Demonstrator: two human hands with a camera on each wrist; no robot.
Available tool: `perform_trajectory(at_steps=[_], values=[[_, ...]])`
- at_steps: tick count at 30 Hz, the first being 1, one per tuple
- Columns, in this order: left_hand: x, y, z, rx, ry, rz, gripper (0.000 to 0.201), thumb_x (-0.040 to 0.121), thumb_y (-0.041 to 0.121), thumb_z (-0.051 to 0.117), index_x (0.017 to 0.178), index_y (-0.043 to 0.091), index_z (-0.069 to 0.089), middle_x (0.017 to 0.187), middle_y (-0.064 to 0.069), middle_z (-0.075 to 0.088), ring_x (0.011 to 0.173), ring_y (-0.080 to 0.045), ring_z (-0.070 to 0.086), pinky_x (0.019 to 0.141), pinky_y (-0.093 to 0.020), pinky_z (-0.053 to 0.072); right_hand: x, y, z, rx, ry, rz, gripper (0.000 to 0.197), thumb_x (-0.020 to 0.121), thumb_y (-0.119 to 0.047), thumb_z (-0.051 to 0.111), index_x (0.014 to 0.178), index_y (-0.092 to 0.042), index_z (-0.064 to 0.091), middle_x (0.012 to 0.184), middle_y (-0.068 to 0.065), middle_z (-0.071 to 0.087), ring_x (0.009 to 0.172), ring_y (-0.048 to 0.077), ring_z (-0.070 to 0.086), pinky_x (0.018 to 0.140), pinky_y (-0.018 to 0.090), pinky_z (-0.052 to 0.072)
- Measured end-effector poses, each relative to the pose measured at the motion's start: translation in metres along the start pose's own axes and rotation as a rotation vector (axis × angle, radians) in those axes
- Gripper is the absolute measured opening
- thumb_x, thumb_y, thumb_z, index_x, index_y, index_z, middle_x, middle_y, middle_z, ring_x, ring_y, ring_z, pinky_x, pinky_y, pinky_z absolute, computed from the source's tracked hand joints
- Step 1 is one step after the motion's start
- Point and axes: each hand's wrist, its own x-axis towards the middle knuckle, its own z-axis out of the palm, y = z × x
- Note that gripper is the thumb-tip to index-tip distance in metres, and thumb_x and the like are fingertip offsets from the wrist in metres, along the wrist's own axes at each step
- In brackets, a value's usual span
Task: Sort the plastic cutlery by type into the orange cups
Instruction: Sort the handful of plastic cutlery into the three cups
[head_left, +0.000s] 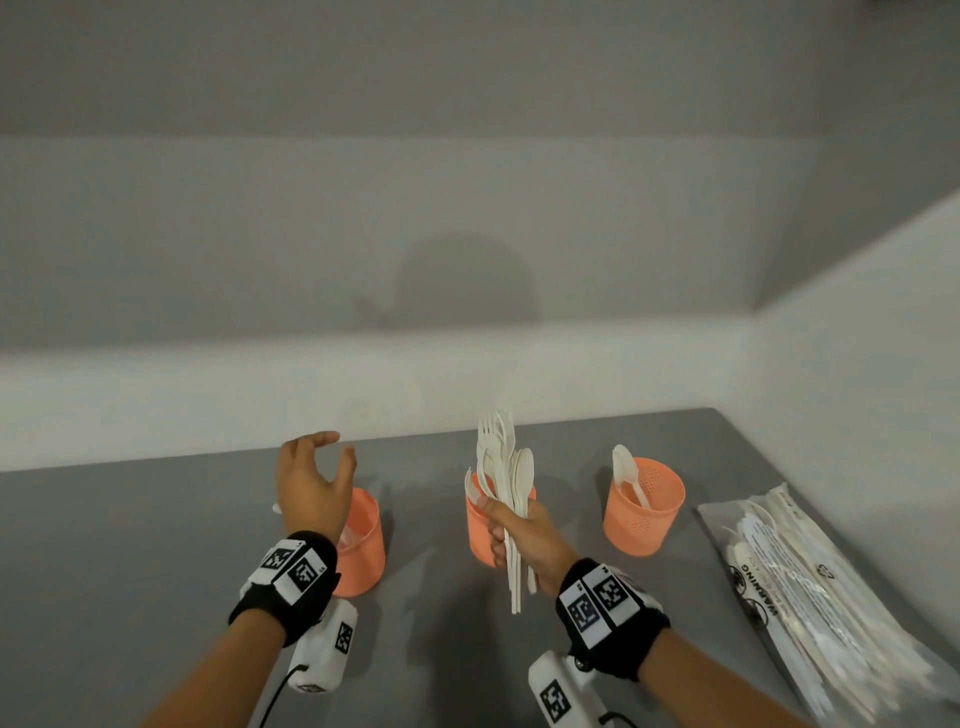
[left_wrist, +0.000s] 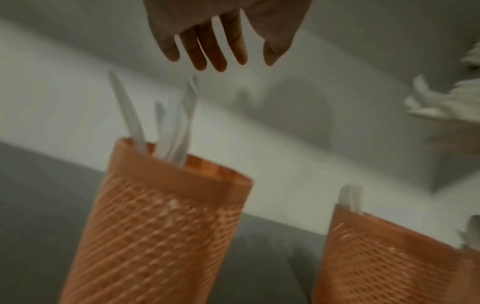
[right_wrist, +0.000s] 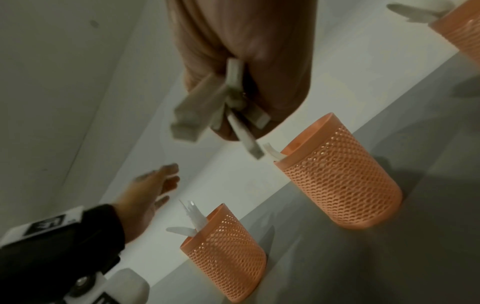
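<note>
Right hand (head_left: 524, 540) gripping a mixed cutlery bundle (head_left: 506, 488) by the handles, above the middle cup (head_left: 480, 535); left hand (head_left: 311, 486) open, empty, at 9 o'clock over the left cup (head_left: 361, 545). Splayed handles liable to slip, or to land in the wrong cup. Left cup's contents blurred; bagged cutlery (head_left: 810, 587) at 3 o'clock cut off.

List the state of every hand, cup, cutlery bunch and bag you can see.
left hand: open, raised above the left cup, holding nothing.
right hand: gripping the cutlery bunch.
cutlery bunch: upright, mixed forks and spoons, unsorted.
left cup: upright, holds a few white pieces.
middle cup: upright, a piece inside.
right cup: upright, holds a spoon.
plastic bag: lying flat, cutlery inside.
</note>
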Motion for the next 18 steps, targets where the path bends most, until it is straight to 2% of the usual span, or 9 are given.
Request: perform_trajectory(at_steps=[1,3,5,9,11,13,15,18], values=[[-0.003,0.010,-0.001,-0.048,0.008,0.025,0.014,0.087,0.011,0.060,0.099,0.004,0.062,0.105,-0.010,0.060,0.100,-0.022,0.054,0.091,-0.031,0.041,0.001,0.002,0.000,-0.006,0.003,0.009,0.020,0.092,-0.021,0.057,0.075,-0.015,0.049,0.045,-0.004,0.039,0.036,0.009,0.039,0.040,0.019,0.037],[-0.012,0.032,0.000,-0.189,-0.054,-0.013,0.011,0.090,0.011,0.055,0.094,0.005,0.063,0.091,-0.006,0.063,0.086,-0.019,0.056,0.080,-0.025,0.044,0.004,0.006,0.000,-0.014,-0.004,0.008,0.020,0.092,-0.022,0.057,0.076,-0.014,0.048,0.046,-0.004,0.042,0.038,0.010,0.042,0.042,0.021,0.039],[-0.025,0.049,0.004,-0.226,-0.187,-0.070,0.013,0.092,0.013,0.053,0.091,0.006,0.064,0.080,-0.004,0.063,0.077,-0.017,0.057,0.071,-0.018,0.043,0.005,0.007,0.003,-0.016,-0.032,-0.001,0.023,0.092,-0.023,0.057,0.074,-0.013,0.047,0.048,-0.003,0.044,0.040,0.011,0.043,0.043,0.023,0.040],[-0.055,0.065,0.020,-0.143,-0.533,-0.131,0.019,0.091,0.026,0.054,0.084,0.011,0.064,0.078,0.002,0.063,0.073,-0.010,0.057,0.065,-0.016,0.041,-0.003,0.002,0.012,-0.037,-0.056,0.011,0.020,0.094,-0.020,0.053,0.075,-0.013,0.052,0.053,0.000,0.049,0.040,0.011,0.044,0.043,0.022,0.039],[-0.065,0.068,0.028,-0.104,-0.632,-0.138,0.025,0.092,0.029,0.053,0.076,0.013,0.061,0.070,0.001,0.063,0.063,-0.004,0.057,0.063,-0.015,0.042,-0.007,0.001,0.017,-0.069,-0.073,-0.018,0.020,0.095,-0.021,0.051,0.078,-0.013,0.057,0.053,0.000,0.052,0.040,0.009,0.047,0.044,0.022,0.041],[-0.071,0.068,0.034,-0.105,-0.655,-0.174,0.031,0.093,0.027,0.050,0.066,0.013,0.055,0.057,-0.001,0.058,0.052,-0.010,0.054,0.066,-0.025,0.045,-0.010,0.001,0.018,-0.076,-0.087,-0.036,0.021,0.096,-0.021,0.048,0.081,-0.012,0.059,0.052,-0.001,0.054,0.041,0.009,0.049,0.045,0.022,0.042],[-0.073,0.066,0.036,-0.105,-0.622,-0.219,0.033,0.094,0.020,0.045,0.062,0.013,0.051,0.054,-0.003,0.054,0.052,-0.017,0.051,0.067,-0.036,0.046,-0.012,0.001,0.018,-0.066,-0.102,-0.035,0.019,0.097,-0.022,0.048,0.087,-0.012,0.061,0.053,-0.001,0.057,0.043,0.010,0.052,0.045,0.022,0.044],[-0.075,0.068,0.035,-0.073,-0.570,-0.227,0.031,0.094,0.015,0.039,0.067,0.013,0.053,0.064,-0.006,0.060,0.061,-0.021,0.056,0.070,-0.038,0.049,-0.016,0.000,0.017,-0.058,-0.114,-0.009,0.019,0.097,-0.024,0.047,0.090,-0.014,0.062,0.057,0.000,0.063,0.049,0.013,0.059,0.051,0.024,0.050]])
